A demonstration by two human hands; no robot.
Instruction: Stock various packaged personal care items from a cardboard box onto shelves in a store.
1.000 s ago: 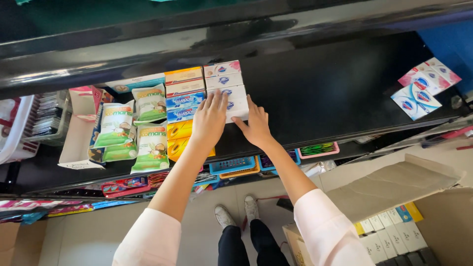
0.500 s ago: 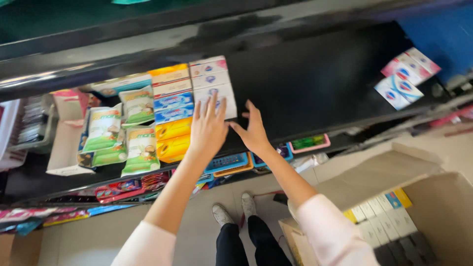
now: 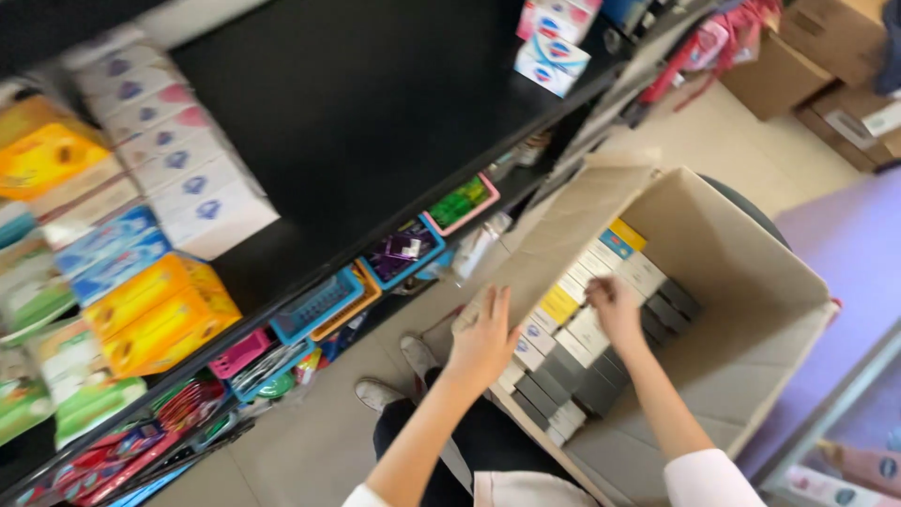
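My right hand (image 3: pixel 617 310) reaches into an open cardboard box (image 3: pixel 751 310) and rests on the rows of small white, grey and yellow packs (image 3: pixel 572 343) standing inside it; whether its fingers grip one is unclear. At the box's near flap hovers my left hand (image 3: pixel 483 340), fingers spread, just touching the edge of the packs. A row of white boxed goods (image 3: pixel 183 174) lies on the dark shelf (image 3: pixel 375 122) to the upper left.
Yellow boxes (image 3: pixel 155 314), blue boxes and green packets fill the shelf's left end. Small coloured baskets (image 3: pixel 375 272) line the lower shelf. More white-and-blue packs (image 3: pixel 554 47) sit far along the shelf. Cardboard cartons (image 3: pixel 835 66) stand on the floor beyond.
Both hands left the white boxes on the shelf and came down to the cardboard box. The view swung right and downward.
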